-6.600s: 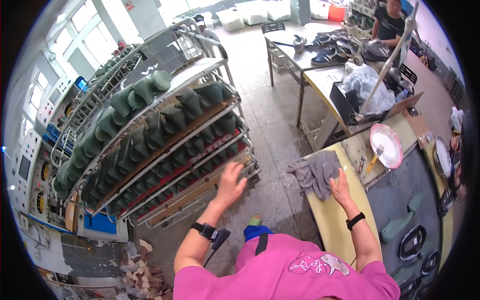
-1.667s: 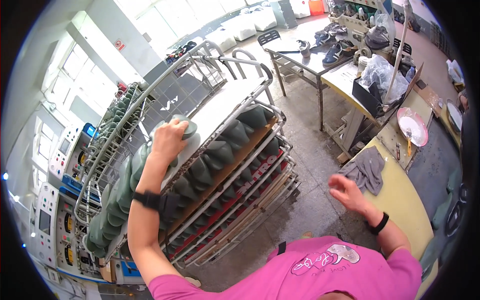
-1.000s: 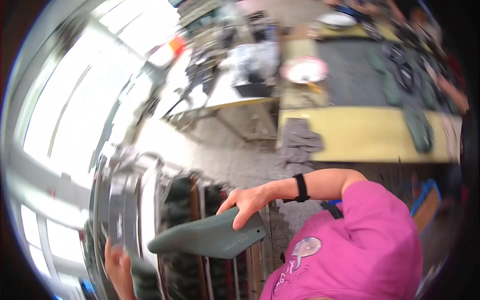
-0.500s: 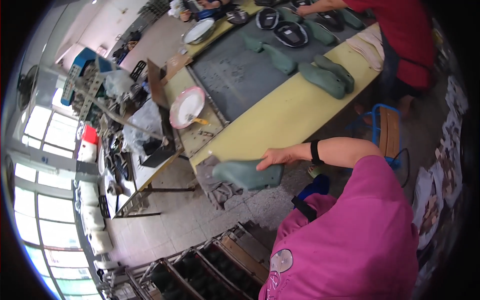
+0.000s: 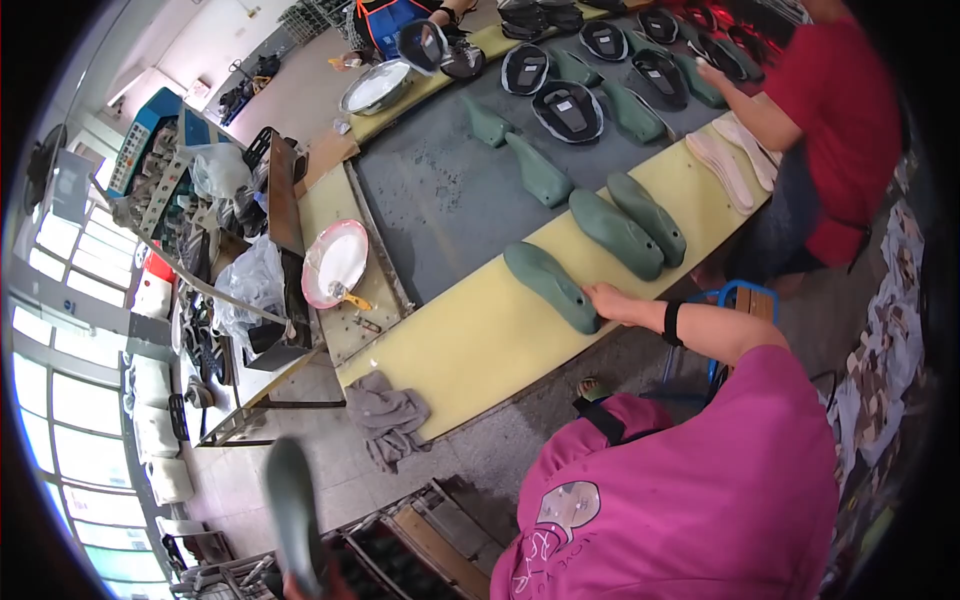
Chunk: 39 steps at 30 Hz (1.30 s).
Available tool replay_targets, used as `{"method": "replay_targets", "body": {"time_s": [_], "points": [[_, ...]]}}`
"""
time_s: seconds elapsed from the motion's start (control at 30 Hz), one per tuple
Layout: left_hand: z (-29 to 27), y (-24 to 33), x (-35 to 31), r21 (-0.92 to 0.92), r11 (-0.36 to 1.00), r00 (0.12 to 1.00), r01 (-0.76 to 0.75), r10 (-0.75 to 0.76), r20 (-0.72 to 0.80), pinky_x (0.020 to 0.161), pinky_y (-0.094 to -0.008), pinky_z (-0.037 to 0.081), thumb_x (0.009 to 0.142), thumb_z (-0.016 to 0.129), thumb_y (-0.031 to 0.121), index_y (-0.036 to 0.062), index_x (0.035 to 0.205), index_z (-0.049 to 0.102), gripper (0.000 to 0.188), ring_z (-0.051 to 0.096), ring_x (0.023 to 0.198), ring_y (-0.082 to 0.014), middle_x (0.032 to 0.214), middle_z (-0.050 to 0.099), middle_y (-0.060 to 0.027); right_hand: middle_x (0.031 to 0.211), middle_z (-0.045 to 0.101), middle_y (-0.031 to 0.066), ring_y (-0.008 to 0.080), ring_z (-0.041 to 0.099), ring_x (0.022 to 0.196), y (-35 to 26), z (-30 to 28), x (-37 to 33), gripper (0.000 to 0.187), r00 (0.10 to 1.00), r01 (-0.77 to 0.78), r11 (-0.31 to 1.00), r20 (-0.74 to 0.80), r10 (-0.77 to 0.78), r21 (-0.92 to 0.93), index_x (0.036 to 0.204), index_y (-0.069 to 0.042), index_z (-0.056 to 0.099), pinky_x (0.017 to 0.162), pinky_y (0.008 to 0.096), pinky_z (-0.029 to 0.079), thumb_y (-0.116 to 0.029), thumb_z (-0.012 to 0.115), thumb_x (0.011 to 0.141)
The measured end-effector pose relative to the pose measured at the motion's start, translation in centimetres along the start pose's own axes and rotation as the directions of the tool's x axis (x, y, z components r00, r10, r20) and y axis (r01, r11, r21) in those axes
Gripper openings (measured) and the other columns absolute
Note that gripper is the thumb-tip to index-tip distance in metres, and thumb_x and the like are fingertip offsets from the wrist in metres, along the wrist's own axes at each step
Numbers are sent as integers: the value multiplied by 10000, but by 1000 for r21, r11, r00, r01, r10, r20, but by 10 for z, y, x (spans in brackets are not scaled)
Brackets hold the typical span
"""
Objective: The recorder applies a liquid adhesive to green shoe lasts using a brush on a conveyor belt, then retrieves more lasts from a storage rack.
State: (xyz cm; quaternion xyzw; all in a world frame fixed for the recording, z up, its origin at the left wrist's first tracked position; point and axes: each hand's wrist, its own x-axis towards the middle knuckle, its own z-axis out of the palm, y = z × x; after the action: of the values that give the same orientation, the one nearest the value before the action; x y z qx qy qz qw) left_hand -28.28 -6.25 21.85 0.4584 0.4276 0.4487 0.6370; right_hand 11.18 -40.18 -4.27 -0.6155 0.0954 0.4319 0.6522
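My right hand (image 5: 612,303) reaches across to the yellow table edge (image 5: 470,345), its fingers closed on the heel end of a green shoe last (image 5: 548,283) lying there. Two more green shoe lasts (image 5: 612,233) lie side by side just to the right of it. At the lower edge, my left hand (image 5: 296,585) shows only in part, wrapped round the lower end of another dark green shoe last (image 5: 290,500), which is held upright and blurred.
A grey rag (image 5: 385,410) hangs at the table's near left corner. A bowl of white paste (image 5: 337,262) with a brush stands beyond it. Shoe uppers (image 5: 568,112) and more lasts lie on the grey middle. A co-worker in red (image 5: 840,130) sits at the right; a rack (image 5: 440,530) stands below.
My right hand has moved right and laid its shoe last on the table beside the other two. My left hand has come into view with another shoe last.
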Motion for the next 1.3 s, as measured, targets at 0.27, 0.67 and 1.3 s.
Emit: {"method": "replay_targets", "body": {"time_s": [0.27, 0.67, 1.3], "points": [[169, -267, 36, -146, 648, 633, 747, -628, 453, 797, -505, 473, 759, 537, 324, -11, 1124, 431, 507, 514, 930, -455, 1087, 506, -217, 1277, 314, 270, 401, 316, 1202, -3, -6, 20, 764, 708, 645, 372, 337, -621, -667, 1293, 40, 240, 1020, 401, 260, -269, 631, 713], [262, -284, 24, 853, 445, 667, -274, -551, 502, 459, -361, 493, 866, 416, 377, -45, 901, 586, 456, 636, 617, -295, 641, 590, -183, 1316, 201, 351, 477, 222, 1226, -4, 73, 52, 782, 783, 369, 369, 71, -618, -853, 1296, 127, 136, 1028, 488, 209, -300, 544, 785], [229, -312, 130, 473, 497, 537, -728, -16, 844, 740, -417, 437, 618, 744, 301, -51, 1042, 470, 615, 518, 861, -365, 982, 503, -232, 863, 525, 112, 255, 535, 812, -157, 245, 182, 461, 160, 660, -573, 836, -525, -486, 1208, -135, 457, 728, 377, 398, -68, 495, 754]]}}
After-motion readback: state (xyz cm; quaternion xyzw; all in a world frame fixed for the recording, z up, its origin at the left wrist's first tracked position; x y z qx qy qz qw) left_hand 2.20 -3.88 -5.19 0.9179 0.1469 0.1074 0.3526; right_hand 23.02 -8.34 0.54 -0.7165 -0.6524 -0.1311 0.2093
